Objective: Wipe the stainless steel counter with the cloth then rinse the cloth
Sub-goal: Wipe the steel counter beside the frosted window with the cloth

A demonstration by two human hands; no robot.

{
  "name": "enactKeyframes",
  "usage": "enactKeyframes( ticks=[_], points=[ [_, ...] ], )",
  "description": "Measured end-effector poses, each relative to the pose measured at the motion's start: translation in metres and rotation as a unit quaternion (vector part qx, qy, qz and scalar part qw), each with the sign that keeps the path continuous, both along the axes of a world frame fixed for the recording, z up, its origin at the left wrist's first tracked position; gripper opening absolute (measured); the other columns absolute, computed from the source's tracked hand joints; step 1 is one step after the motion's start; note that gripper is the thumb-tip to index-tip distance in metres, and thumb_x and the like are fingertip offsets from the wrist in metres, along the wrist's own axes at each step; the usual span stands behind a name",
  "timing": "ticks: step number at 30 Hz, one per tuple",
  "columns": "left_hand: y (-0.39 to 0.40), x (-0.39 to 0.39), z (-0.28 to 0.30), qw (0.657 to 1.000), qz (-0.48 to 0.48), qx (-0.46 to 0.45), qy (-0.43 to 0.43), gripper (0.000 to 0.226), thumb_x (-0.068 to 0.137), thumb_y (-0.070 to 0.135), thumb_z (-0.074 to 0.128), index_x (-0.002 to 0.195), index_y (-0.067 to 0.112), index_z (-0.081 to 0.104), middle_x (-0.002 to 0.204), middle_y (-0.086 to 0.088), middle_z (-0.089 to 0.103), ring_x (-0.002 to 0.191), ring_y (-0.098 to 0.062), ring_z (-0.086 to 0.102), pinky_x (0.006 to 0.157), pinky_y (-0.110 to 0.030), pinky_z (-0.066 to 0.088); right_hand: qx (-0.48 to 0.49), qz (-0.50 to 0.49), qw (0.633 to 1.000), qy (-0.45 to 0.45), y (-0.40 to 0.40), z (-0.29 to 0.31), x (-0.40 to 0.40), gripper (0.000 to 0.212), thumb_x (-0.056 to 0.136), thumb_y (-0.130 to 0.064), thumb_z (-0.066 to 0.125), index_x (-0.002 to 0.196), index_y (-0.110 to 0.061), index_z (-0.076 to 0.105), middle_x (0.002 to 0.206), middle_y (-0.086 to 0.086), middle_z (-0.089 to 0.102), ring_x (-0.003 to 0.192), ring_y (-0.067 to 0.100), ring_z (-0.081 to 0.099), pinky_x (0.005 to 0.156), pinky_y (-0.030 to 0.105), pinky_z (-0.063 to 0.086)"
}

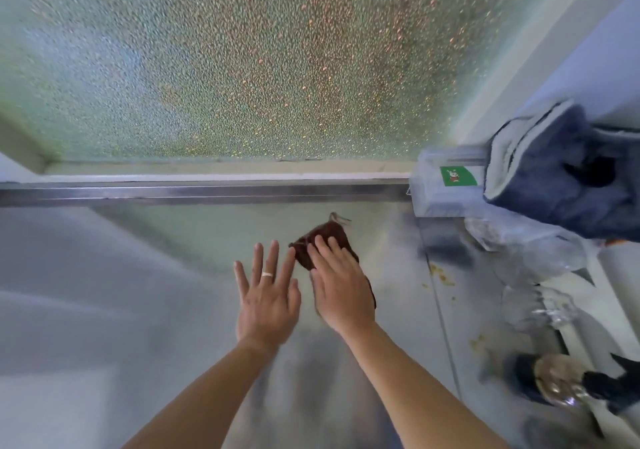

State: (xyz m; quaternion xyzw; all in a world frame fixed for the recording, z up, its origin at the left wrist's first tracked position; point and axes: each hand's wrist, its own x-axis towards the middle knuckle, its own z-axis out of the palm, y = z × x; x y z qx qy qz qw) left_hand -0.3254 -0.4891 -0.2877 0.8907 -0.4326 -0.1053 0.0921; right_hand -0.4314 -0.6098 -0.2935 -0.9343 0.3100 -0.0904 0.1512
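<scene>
One dark reddish-brown cloth lies on the stainless steel table, towards the table's far edge and a little right of its middle. Two bare hands are out over the table. The right hand lies flat on the cloth, its fingers straight and close together, pressing the cloth down rather than curling round it; part of the cloth shows beyond the fingertips and along the hand's right side. The left hand is just beside it, to the left, palm down with its fingers spread and straight, holding nothing; whether it touches the table cannot be told. One pale ring sits on a finger of that hand. Both forearms reach in from the near edge, angled towards each other.

Along the far edge runs a raised steel lip, with a pane of pebbled glass behind it. The left half of the table is bare steel. The right edge is crowded: one blue towel, one pale box with a green label, crumpled clear plastic, and several yellowish crumbs near a seam in the steel.
</scene>
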Motion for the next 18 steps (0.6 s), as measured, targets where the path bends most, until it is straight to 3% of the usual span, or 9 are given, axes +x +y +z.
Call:
enactKeyframes(
  ticks=[4, 9, 15, 18],
  points=[
    [-0.001, -0.002, 0.001, 1.0, 0.012, -0.013, 0.002, 0.063, 0.1, 0.04, 0.023, 0.161, 0.026, 0.015, 0.17, 0.002, 0.01, 0.157, -0.021, -0.007, 0.124, -0.061, 0.005, -0.021, 0.092, 0.996, 0.009, -0.017, -0.002, -0.01, 0.048, 0.108, -0.031, 0.035, 0.156, -0.025, 0.038, 0.165, -0.006, 0.033, 0.154, 0.015, 0.025, 0.126, 0.037, 0.023],
    [-0.002, 0.002, -0.004, 1.0, 0.01, -0.017, -0.005, 0.064, 0.1, 0.041, 0.024, 0.16, 0.022, 0.018, 0.17, 0.003, 0.009, 0.157, -0.02, -0.009, 0.124, -0.061, 0.003, -0.021, -0.116, 0.993, 0.0, -0.064, -0.003, 0.028, 0.046, 0.106, -0.024, 0.038, 0.151, -0.015, 0.045, 0.16, 0.007, 0.041, 0.149, 0.029, 0.035, 0.117, 0.047, 0.035],
    [0.0, 0.001, -0.003, 1.0, 0.008, -0.02, 0.004, 0.062, 0.101, 0.039, 0.022, 0.16, 0.021, 0.018, 0.17, 0.002, 0.009, 0.156, -0.02, -0.012, 0.124, -0.06, 0.002, 0.006, 0.083, 0.996, 0.003, 0.013, -0.001, -0.02, 0.048, 0.108, -0.031, 0.035, 0.156, -0.027, 0.038, 0.165, -0.009, 0.032, 0.154, 0.012, 0.024, 0.126, 0.033, 0.021],
    [0.001, 0.0, -0.004, 1.0, 0.005, -0.021, 0.004, 0.063, 0.1, 0.037, 0.024, 0.16, 0.02, 0.019, 0.17, 0.001, 0.011, 0.157, -0.021, -0.009, 0.124, -0.061, 0.004, -0.022, 0.052, 0.998, -0.001, -0.029, -0.007, -0.003, 0.048, 0.108, -0.028, 0.038, 0.156, -0.023, 0.039, 0.164, -0.002, 0.034, 0.153, 0.019, 0.029, 0.125, 0.038, 0.025]
  ],
)
